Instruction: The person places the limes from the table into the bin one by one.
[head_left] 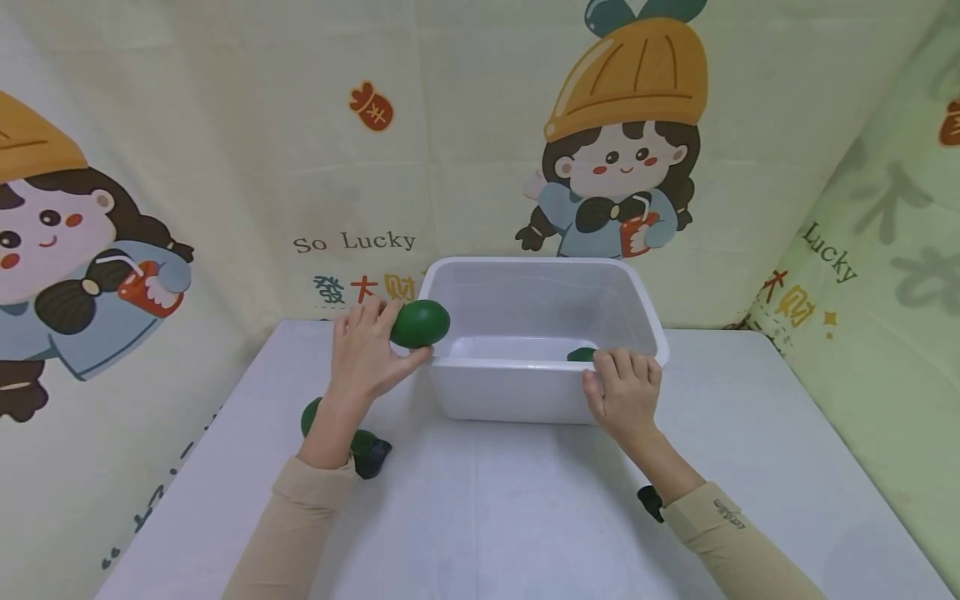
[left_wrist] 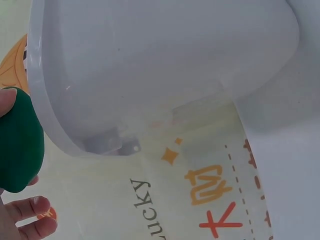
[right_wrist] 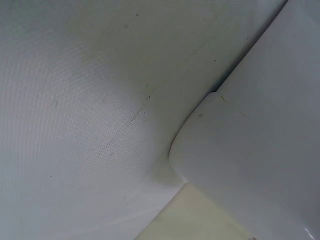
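Note:
My left hand (head_left: 367,350) grips a smooth dark-green oval fruit (head_left: 420,324) at the front left corner of the white plastic box (head_left: 510,392). In the left wrist view, the same green fruit (left_wrist: 20,142) shows at the left edge, beside the box's rim (left_wrist: 37,75), with fingers around it. My right hand (head_left: 624,396) holds the front rim near the right corner, fingers curled over the edge. Inside the box, part of a green thing (head_left: 581,355) shows behind the front rim. The right wrist view shows the box's outer side (right_wrist: 240,135) but no hand.
By my left forearm lie a green rounded thing (head_left: 309,414) and a green thing with a black end (head_left: 369,456), both partly covered by the arm. Next to my right cuff is a small black thing (head_left: 650,502). A printed cloth (head_left: 465,167) hangs behind the white table (head_left: 480,517).

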